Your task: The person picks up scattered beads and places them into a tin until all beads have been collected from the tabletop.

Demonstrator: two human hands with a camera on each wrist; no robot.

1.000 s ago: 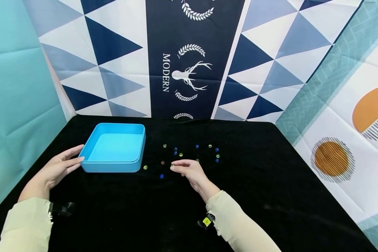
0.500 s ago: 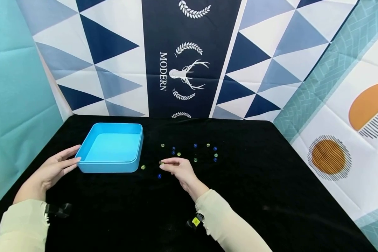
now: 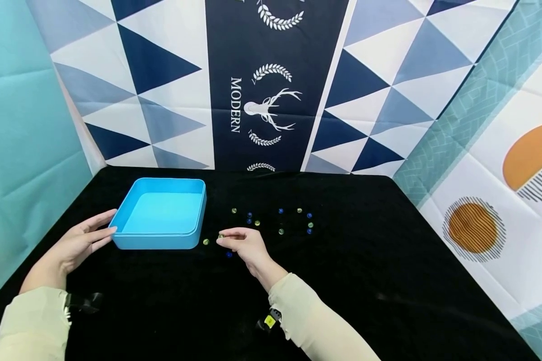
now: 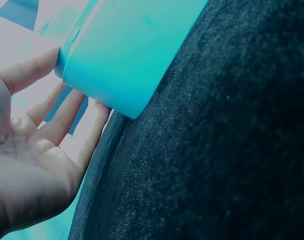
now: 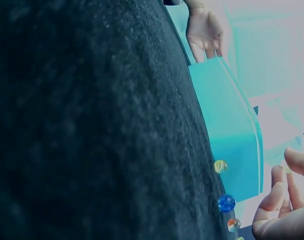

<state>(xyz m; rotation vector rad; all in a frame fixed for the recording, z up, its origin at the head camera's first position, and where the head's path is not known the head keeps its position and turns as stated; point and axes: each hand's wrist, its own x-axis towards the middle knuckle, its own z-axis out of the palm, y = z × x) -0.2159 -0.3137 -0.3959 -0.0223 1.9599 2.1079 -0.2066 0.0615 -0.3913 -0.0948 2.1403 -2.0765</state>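
Observation:
A light blue square box (image 3: 158,241) with an open top stands on the left of the black cloth. At its left side, my left hand (image 3: 82,239) touches the near left corner with extended fingers; in the left wrist view the thumb lies near the rim and the fingertips against the wall. My right hand (image 3: 246,246) pinches a yellow-green marble (image 3: 221,236) between thumb and fingers, right of the box. Another yellow-green marble (image 3: 206,242) lies between that hand and the box, and a blue marble (image 3: 229,254) just below the hand. An orange-streaked marble (image 5: 233,224) shows in the right wrist view.
Several blue and yellow-green marbles lie scattered farther back and right, among them a blue marble (image 3: 281,211) and a greenish marble (image 3: 310,225). Black cloth (image 3: 388,281) covers the table. Patterned fabric (image 3: 266,90) hangs behind.
My right hand has moved left toward the box, carrying the pinched marble past the orange-streaked one. The left hand has stayed at the box.

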